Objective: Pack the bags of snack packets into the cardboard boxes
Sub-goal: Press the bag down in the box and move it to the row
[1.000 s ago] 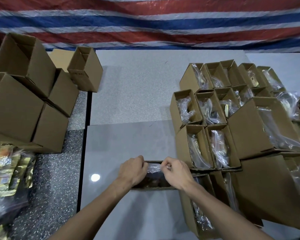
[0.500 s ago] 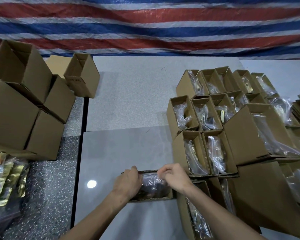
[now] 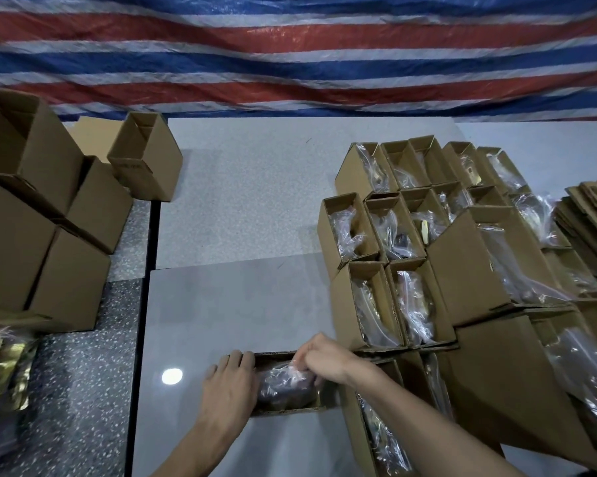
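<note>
A small open cardboard box (image 3: 290,412) stands on the grey tile just in front of me. Inside it lies a clear plastic bag of dark snack packets (image 3: 283,387). My left hand (image 3: 230,390) rests on the box's left end, fingers curled over its far rim. My right hand (image 3: 319,361) is over the box's right end and pinches the top of the bag, fingertips down in the opening. Several filled boxes (image 3: 390,270) with bags in them stand in rows to the right.
Several empty cardboard boxes (image 3: 42,232) are stacked at the left. Gold snack packets in bags (image 3: 1,370) lie at the left edge. Flat cardboard (image 3: 589,215) is piled at the far right. A striped tarp (image 3: 290,53) hangs behind.
The bag's top, held up between both hands a second ago, is now pushed down into the box. My left hand has shifted from the bag to the box's left end.
</note>
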A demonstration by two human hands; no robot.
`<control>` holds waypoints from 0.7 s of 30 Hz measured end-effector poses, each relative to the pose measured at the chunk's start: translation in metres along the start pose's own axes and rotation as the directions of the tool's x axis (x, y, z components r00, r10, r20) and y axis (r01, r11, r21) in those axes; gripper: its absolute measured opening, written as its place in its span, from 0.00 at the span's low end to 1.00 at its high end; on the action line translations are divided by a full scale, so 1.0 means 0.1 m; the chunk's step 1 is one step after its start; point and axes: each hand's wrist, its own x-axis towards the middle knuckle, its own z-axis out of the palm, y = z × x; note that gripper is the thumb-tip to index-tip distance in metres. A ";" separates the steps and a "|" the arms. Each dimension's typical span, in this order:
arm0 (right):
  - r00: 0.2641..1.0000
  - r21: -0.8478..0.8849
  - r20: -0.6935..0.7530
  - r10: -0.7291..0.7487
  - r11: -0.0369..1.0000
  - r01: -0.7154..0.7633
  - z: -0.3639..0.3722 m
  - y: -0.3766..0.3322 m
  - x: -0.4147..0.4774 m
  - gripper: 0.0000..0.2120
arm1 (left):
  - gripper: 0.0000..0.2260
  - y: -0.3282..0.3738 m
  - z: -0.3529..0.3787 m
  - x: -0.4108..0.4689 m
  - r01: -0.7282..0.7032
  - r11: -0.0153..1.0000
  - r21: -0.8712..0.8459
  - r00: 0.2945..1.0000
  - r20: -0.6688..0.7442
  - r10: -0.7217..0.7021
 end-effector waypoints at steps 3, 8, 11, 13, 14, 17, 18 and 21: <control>0.999 -0.166 -0.043 0.004 0.986 -0.011 0.07 -0.09 0.00 0.12 | 0.10 -0.01 -0.01 -0.09 -0.118 0.992 -0.038 0.982 -0.154 0.110; 0.968 -0.392 -0.245 -0.051 0.919 -0.051 0.23 -0.15 -0.01 0.13 | 0.12 0.03 -0.11 -0.18 -0.162 0.986 -0.025 0.958 -0.243 0.151; 0.947 -0.492 -0.301 -0.109 0.869 -0.057 0.31 -0.14 -0.01 0.11 | 0.07 -0.01 -0.10 -0.23 -0.162 0.986 -0.031 0.978 -0.142 0.156; 0.930 -0.535 -0.334 -0.154 0.843 -0.053 0.36 -0.14 -0.03 0.10 | 0.18 -0.02 -0.03 -0.26 -0.135 0.989 -0.055 0.991 -0.001 0.135; 0.918 -0.544 -0.352 -0.182 0.838 -0.042 0.38 -0.13 -0.05 0.10 | 0.19 -0.02 0.02 -0.26 -0.120 0.991 -0.054 0.992 0.038 0.122; 0.863 -0.522 -0.419 -0.284 0.853 0.027 0.44 -0.07 -0.08 0.12 | 0.16 0.03 0.08 -0.23 -0.087 0.990 -0.114 0.990 0.103 0.099; 0.842 -0.511 -0.436 -0.319 0.858 0.060 0.46 -0.04 -0.10 0.13 | 0.14 0.04 0.12 -0.19 -0.062 0.988 -0.139 0.989 0.125 0.080; 0.778 -0.541 -0.459 -0.429 0.830 0.138 0.48 0.03 -0.17 0.16 | 0.14 0.07 0.21 -0.11 0.014 0.986 -0.165 0.987 0.163 0.013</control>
